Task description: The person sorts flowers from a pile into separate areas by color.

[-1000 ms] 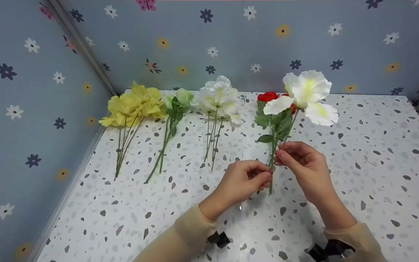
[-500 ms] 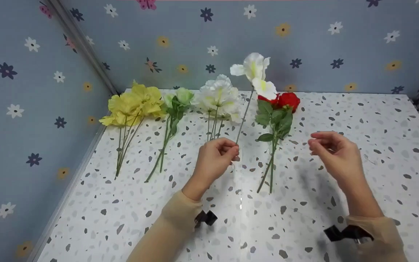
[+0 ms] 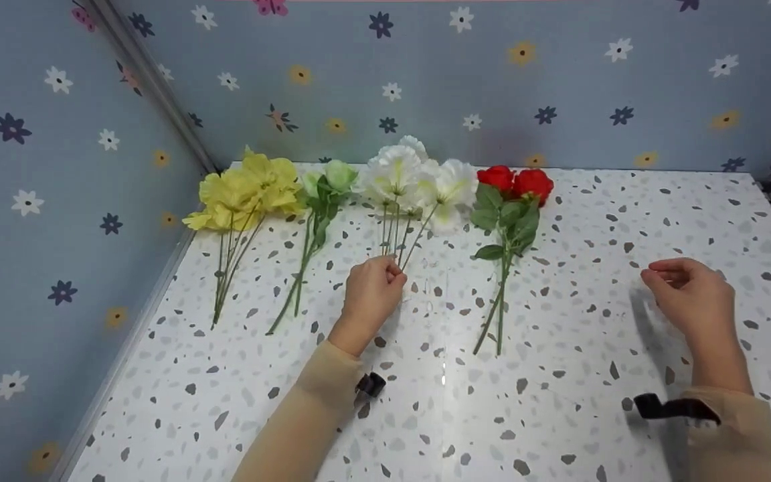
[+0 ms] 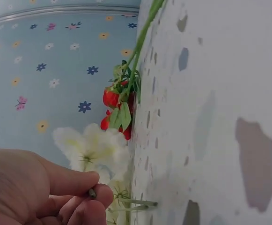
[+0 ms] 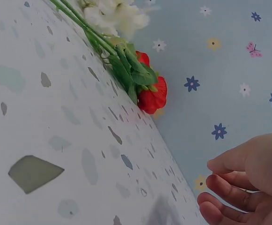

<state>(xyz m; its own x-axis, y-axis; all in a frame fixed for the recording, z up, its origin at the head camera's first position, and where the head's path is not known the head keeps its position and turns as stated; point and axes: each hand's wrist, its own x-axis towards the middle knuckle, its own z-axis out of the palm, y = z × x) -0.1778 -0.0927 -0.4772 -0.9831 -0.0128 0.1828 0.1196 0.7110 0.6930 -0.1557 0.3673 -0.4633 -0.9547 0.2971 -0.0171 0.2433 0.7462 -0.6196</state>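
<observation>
My left hand (image 3: 372, 288) pinches the stem of a white artificial flower (image 3: 449, 191) between thumb and fingertips. The cut end of that stem (image 4: 92, 192) pokes out of the grip in the left wrist view. Its bloom lies against the right side of a bunch of white flowers (image 3: 395, 174), whose lower stems are partly hidden behind the hand. Off to the right, my right hand (image 3: 693, 294) hovers over the table, fingers loosely bent and holding nothing. Red roses (image 3: 516, 184) with green leaves lie between the two hands, their stems crossing near the bottom.
Yellow flowers (image 3: 245, 191) lie at the far left, with pale green roses (image 3: 335, 181) beside them. The speckled white table (image 3: 559, 415) meets a blue flower-patterned wall (image 3: 425, 67) at the back and another panel (image 3: 57, 234) on the left.
The left hand has carried the white flower from above the red roses leftward and down onto the white bunch. The right hand has let go of it and moved away right.
</observation>
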